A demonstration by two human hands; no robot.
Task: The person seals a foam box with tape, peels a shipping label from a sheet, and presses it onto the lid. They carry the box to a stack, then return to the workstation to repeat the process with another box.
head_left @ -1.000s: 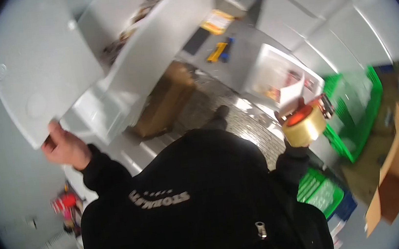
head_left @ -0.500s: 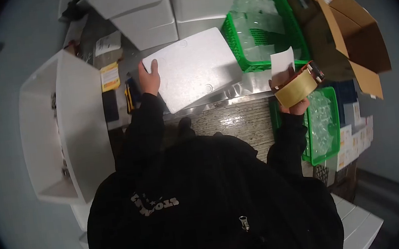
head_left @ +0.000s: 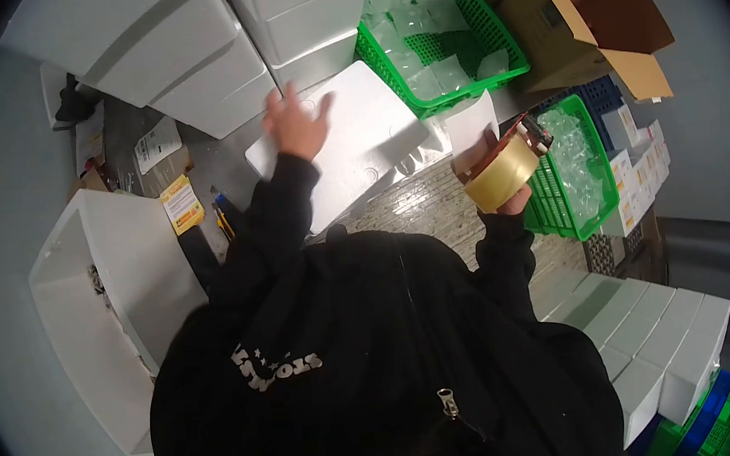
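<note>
A white foam box lid (head_left: 360, 143) lies in front of me on the steel table. Over its left part is my left hand (head_left: 297, 126), fingers spread and holding nothing. My right hand (head_left: 513, 199) is wrapped round a tape dispenser (head_left: 502, 167) with a wide roll of yellowish packing tape. A white sheet (head_left: 473, 130) stands up beside the roll, on the side toward the lid; its lower end is hidden behind the dispenser.
White foam boxes (head_left: 202, 57) are stacked at the back. Green baskets (head_left: 510, 36) hold clear bags. An open cardboard box (head_left: 579, 10) stands back right. At left are a foam box (head_left: 75, 288), a yellow label (head_left: 181, 204) and a cutter knife (head_left: 222, 217). White boxes (head_left: 653, 303) sit lower right.
My left hand has let go of the lid's left edge and moved right over its top, fingers spreading. My right hand still holds the tape dispenser. The view has shifted.
</note>
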